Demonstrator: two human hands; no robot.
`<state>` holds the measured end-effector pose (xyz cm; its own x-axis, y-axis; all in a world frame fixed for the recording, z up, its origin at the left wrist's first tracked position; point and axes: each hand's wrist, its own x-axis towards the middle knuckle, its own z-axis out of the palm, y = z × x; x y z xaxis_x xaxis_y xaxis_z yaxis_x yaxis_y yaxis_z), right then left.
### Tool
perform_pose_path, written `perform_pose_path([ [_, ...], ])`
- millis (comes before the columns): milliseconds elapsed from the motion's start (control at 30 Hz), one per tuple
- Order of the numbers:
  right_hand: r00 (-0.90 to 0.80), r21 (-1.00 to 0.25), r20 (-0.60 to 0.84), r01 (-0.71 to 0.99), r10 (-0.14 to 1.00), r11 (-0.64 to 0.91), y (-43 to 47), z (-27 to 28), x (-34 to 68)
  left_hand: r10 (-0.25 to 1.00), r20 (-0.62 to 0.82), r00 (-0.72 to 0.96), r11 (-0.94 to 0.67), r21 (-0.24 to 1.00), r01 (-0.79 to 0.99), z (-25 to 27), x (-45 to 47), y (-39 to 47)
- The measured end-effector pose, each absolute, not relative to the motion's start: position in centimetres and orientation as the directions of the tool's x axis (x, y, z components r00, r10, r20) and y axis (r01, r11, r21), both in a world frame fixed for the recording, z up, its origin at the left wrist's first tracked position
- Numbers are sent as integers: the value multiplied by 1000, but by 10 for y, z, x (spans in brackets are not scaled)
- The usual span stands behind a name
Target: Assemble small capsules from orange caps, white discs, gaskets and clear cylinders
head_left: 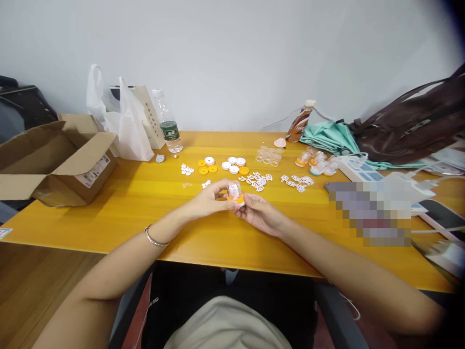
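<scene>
Both my hands hold one small toy with a clear dome (234, 188) on an orange and white round base, with white parts inside the dome. My left hand (214, 198) is closed around its left side, thumb along the base. The fingers of my right hand (262, 213) pinch the base from the right. Just beyond my hands lie white openwork plastic pieces (257, 182), white and yellow round discs (234, 166) and small white parts (187, 169). Clear plastic domes (269, 156) stand farther back. Several domed toys (317, 161) sit together at the right.
At left are an open cardboard box (90, 165), a white plastic bag (132, 131) and a water bottle (169, 126). Along the right stand a brown drink bottle (301, 121), a folded green umbrella (329, 138), a brown leather bag (403, 126), a power strip (358, 169) and a blurred-out flat object (370, 213).
</scene>
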<state>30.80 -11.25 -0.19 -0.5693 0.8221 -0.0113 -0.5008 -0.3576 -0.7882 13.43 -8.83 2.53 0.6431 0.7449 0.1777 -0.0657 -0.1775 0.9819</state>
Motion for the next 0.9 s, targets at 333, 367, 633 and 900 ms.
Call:
perform_pose_path([
  [333,-627,-795,-54,-443,777,-414,-113,-1,309,738,284,613,-390,920,43,21,134,-86],
  [367,-613,-805,-52,-441,788,-396,-112,-1,308,728,339,596,-484,870,96,21,134,-87],
  [633,-383,-985,144,-141,912,96,-101,-6,311,636,420,648,-767,436,471,11,135,-87],
  [900,22,-851,424,353,905,390,-67,1,348,619,-37,784,-722,367,587,-11,141,-95],
])
